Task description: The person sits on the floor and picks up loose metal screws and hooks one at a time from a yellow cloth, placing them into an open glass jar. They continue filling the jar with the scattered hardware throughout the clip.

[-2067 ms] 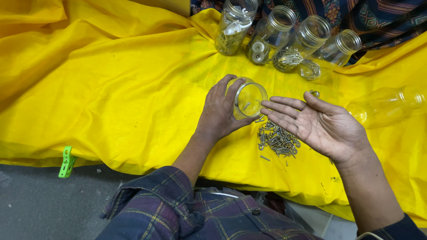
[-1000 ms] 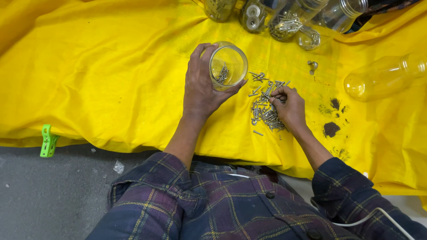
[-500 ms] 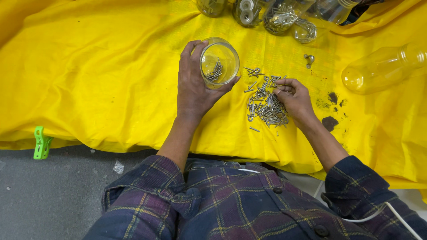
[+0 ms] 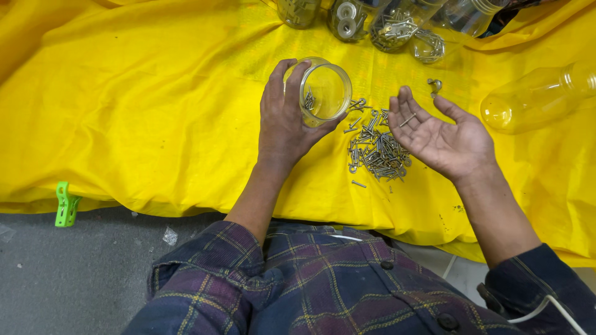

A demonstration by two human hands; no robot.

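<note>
above the screws [image 4: 375,152], left hand [image 4: 285,121] grips jar [image 4: 325,92]; right hand [image 4: 444,136] lies open.

Head-worn view, steeply downward, close above yellow cloth [image 4: 155,111]

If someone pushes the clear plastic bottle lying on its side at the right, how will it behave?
The clear plastic bottle would probably roll easily, since it is round and lies on its side. It looks empty, so likely light. The creased yellow cloth may slow it.

Dark plaid shirt, navy with purple and yellow lines, buttoned, sleeves pushed up
</note>
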